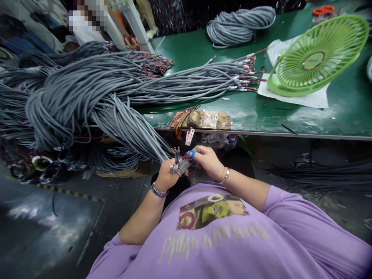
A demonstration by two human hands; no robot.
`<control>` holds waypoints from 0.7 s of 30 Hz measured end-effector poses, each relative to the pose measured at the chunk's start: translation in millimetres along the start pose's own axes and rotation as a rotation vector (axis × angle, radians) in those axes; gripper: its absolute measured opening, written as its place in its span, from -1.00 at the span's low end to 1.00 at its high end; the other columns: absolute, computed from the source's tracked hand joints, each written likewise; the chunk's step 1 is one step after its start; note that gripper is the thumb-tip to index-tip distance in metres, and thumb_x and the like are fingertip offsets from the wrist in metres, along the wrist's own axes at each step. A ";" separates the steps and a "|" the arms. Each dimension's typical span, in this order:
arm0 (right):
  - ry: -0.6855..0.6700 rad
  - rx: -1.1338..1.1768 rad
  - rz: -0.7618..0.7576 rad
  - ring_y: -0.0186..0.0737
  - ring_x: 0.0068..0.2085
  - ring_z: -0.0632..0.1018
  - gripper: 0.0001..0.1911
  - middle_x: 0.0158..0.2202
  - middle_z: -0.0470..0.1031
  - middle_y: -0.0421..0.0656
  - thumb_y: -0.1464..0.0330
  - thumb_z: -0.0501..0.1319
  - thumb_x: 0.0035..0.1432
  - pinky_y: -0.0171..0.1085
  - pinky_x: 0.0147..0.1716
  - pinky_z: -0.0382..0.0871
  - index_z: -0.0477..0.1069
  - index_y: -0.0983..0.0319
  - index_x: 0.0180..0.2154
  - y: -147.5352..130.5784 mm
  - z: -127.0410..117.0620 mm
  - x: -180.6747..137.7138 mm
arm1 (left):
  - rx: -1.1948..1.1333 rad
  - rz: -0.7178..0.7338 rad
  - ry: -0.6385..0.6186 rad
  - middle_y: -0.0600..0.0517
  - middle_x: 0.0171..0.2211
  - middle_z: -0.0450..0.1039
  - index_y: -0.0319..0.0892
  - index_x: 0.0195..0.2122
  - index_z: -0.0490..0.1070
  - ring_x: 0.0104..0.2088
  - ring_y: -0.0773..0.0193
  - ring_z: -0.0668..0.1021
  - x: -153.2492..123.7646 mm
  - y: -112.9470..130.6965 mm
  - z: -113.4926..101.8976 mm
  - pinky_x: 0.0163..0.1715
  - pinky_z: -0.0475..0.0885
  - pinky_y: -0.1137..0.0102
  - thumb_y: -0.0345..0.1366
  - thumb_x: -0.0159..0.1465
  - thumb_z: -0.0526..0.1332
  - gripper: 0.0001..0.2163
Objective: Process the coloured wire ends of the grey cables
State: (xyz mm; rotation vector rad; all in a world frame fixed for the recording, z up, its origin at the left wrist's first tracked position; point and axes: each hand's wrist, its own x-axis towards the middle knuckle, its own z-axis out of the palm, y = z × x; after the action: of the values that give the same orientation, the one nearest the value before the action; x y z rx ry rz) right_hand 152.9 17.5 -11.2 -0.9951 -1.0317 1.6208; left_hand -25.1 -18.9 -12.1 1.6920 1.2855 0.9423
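Observation:
My left hand (167,174) is closed around the end of a bundle of grey cables (139,130) that hangs over the bench edge. Thin coloured wires (176,154) stick out above its fingers, and its thumb wears a grey wrap. Just to the right, my right hand (207,159) pinches at the thin wires of the same cable ends, with blue and grey wraps on its fingertips. Which wires lie between those fingertips is too small to make out. Both hands are in front of my body, below the bench edge.
Long grey cables (186,85) lie across the green bench (308,120), heaped at left. A green fan (316,58) stands on paper at right, and a coiled cable (241,25) lies behind. A wooden block (223,120) with red and black wires sits at the front edge.

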 end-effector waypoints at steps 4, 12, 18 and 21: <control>0.086 0.114 0.039 -0.47 -0.58 0.20 -0.53 -0.61 0.27 -0.30 0.00 0.36 -0.10 -0.40 -0.60 0.09 0.29 0.25 -0.54 2.0 -8.5 5.6 | -0.046 -0.015 0.075 0.01 -0.56 0.50 -0.19 -0.56 0.50 -0.50 0.33 0.51 -3.2 4.6 -2.1 -0.38 0.42 0.42 -0.15 0.23 0.27 -0.72; -0.201 0.163 0.222 -0.46 -0.50 0.32 -0.54 -0.45 0.42 -0.25 0.15 0.48 -0.23 -0.42 -0.53 0.26 0.47 0.27 -0.32 -6.4 -4.1 -9.3 | -0.121 -0.050 0.164 0.01 -0.56 0.52 -0.21 -0.52 0.51 -0.52 0.31 0.53 -1.2 4.0 5.0 -0.42 0.44 0.41 -0.15 0.20 0.29 -0.74; -0.128 0.118 0.181 -0.44 -0.54 0.29 -0.66 -0.56 0.35 -0.31 0.23 0.45 -0.26 -0.39 -0.55 0.18 0.41 0.27 -0.48 -3.1 6.0 -5.8 | -0.063 -0.034 0.138 0.01 -0.57 0.51 -0.19 -0.56 0.51 -0.53 0.31 0.52 -1.0 7.4 4.9 -0.41 0.44 0.41 -0.16 0.22 0.28 -0.73; -0.079 0.135 0.167 -0.44 -0.56 0.27 -0.74 -0.58 0.34 -0.31 0.28 0.38 -0.21 -0.38 -0.57 0.15 0.39 0.26 -0.49 2.4 8.3 -6.3 | -0.095 -0.059 0.224 0.01 -0.58 0.51 -0.19 -0.58 0.50 -0.53 0.31 0.52 0.1 13.3 9.3 -0.43 0.44 0.42 -0.13 0.17 0.31 -0.72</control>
State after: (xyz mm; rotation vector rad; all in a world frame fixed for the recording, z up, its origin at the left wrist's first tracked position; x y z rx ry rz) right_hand 146.0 9.6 -9.9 -0.9533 -0.8979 1.8536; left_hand -11.6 -22.5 -3.9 1.5003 1.4038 1.1646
